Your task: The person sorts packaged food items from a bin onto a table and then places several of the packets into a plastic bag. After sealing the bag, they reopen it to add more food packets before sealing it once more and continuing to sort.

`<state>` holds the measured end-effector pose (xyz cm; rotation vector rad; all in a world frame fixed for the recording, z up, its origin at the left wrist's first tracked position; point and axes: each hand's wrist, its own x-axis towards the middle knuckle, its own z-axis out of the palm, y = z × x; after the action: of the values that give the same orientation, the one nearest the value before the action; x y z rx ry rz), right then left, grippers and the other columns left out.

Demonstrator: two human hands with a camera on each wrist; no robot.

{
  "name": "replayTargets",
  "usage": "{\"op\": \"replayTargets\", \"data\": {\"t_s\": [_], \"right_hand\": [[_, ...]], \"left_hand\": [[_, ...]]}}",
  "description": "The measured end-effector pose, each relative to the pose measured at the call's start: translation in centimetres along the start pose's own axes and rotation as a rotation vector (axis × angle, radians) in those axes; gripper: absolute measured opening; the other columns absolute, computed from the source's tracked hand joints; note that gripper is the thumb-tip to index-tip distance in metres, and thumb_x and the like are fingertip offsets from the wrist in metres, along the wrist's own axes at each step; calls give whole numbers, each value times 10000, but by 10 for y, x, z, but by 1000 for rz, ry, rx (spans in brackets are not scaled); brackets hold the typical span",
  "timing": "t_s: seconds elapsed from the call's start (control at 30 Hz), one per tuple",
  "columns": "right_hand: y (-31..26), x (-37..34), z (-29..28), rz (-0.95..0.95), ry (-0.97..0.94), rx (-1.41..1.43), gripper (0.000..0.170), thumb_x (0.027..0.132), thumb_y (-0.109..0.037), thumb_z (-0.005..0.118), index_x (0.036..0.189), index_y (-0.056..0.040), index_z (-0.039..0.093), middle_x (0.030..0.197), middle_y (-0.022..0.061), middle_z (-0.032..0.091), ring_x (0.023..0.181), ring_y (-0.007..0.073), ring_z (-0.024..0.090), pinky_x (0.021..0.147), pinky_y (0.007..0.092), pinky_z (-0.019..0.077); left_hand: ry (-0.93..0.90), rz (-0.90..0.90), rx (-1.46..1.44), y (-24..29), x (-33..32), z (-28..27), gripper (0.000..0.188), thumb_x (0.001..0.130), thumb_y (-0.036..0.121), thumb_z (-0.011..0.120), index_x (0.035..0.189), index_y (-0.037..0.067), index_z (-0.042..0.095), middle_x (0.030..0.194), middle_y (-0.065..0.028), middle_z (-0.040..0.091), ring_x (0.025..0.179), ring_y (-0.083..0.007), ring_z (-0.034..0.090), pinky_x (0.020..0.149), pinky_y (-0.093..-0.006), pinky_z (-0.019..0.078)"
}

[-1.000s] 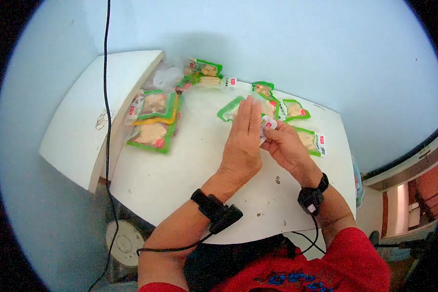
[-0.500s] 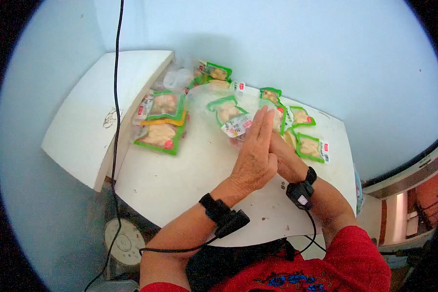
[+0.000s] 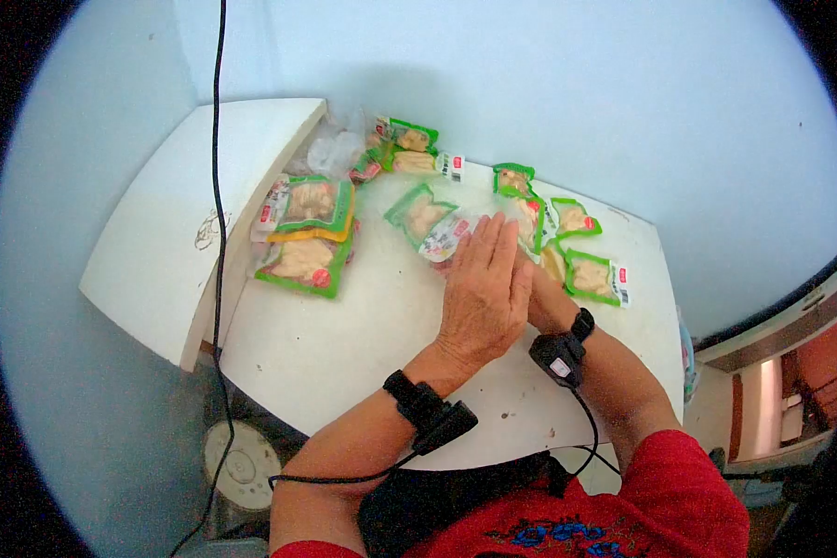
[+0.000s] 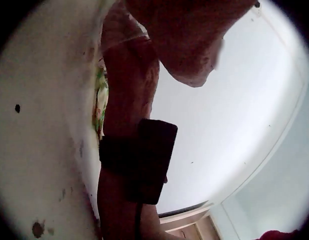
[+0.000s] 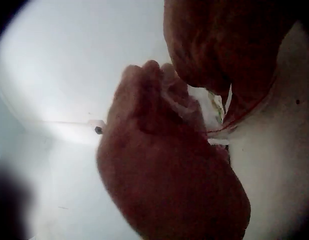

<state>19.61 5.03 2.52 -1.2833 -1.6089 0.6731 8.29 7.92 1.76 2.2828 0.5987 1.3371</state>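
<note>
In the head view my left hand [image 3: 482,302] is held flat, fingers straight and together, in front of the right hand. The right hand is hidden there; its wrist strap [image 3: 581,324] shows. A green-edged food packet [image 3: 424,219] with a white label end lies beyond the fingertips, hazy under clear plastic. In the right wrist view my right hand [image 5: 219,45] pinches the edge of a clear plastic bag [image 5: 209,107]. Film from it crosses the left hand's fingers [image 5: 144,85]. The left wrist view shows the right forearm [image 4: 129,100] beside the left hand [image 4: 189,35].
Stacked food packets [image 3: 302,265] lie on the left of the white table [image 3: 344,363]. More packets [image 3: 414,163] lie at the back, beside crumpled clear bags [image 3: 335,149]. Several packets [image 3: 593,276] spread along the right. A white panel [image 3: 195,214] borders the left; a black cable [image 3: 219,232] hangs before it.
The right hand, earlier seen pinching at the packet's label end, has slid behind the left hand. The packet has come into view left of the fingertips. The left hand has shifted slightly right.
</note>
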Motion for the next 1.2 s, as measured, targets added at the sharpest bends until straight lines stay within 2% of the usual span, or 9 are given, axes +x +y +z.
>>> {"op": "replayTargets", "data": {"t_s": [0.2,0.63,0.9,1.0,1.1,1.13,1.2], "right_hand": [[10,-9,11,66,4,113,200,931,-123,511,1087,-21,584,1001,94,632,907,202,608,774,338,513],[37,-6,27,46,98,217,226,906,-109,513,1084,6,593,997,140,652,915,236,629,803,368,507],[46,9,22,7,88,166,242,891,-100,514,1082,22,599,995,169,664,920,257,642,820,387,503],[36,12,6,-18,29,-12,261,879,-105,519,1078,40,607,984,199,673,933,280,652,838,406,497],[8,25,-20,150,-225,-100,236,872,-54,549,1069,63,606,1054,199,651,990,244,612,876,351,482],[7,27,-27,120,-268,-169,242,871,-68,558,1067,64,609,975,196,679,940,244,638,852,339,489],[-6,26,-52,154,-409,-197,219,880,-105,572,1018,54,634,932,176,686,877,214,654,777,320,513]], "left_hand": [[-11,6,8,0,-1,-2,449,915,183,512,1286,-69,475,1338,-296,475,1245,-448,454,1080,-552,300],[-90,42,86,-4,-1,-1,363,916,135,499,1236,-28,551,1291,-246,545,1225,-405,498,1087,-488,325],[11,44,113,-7,4,-5,338,879,66,551,1206,-13,582,1189,-222,613,1101,-373,594,988,-449,436],[85,25,70,-7,4,-5,335,850,19,575,1183,-6,601,1151,-205,631,1059,-354,614,945,-424,466],[134,29,77,-9,5,-8,347,838,-18,566,1182,-4,608,1129,-194,649,1014,-338,643,885,-394,505],[144,32,91,-9,5,-9,357,833,-32,562,1186,-4,607,1127,-191,652,1009,-335,647,873,-390,512],[160,48,116,-8,7,-9,382,817,-65,551,1190,-2,606,1130,-191,652,1012,-330,650,855,-382,520]]}}
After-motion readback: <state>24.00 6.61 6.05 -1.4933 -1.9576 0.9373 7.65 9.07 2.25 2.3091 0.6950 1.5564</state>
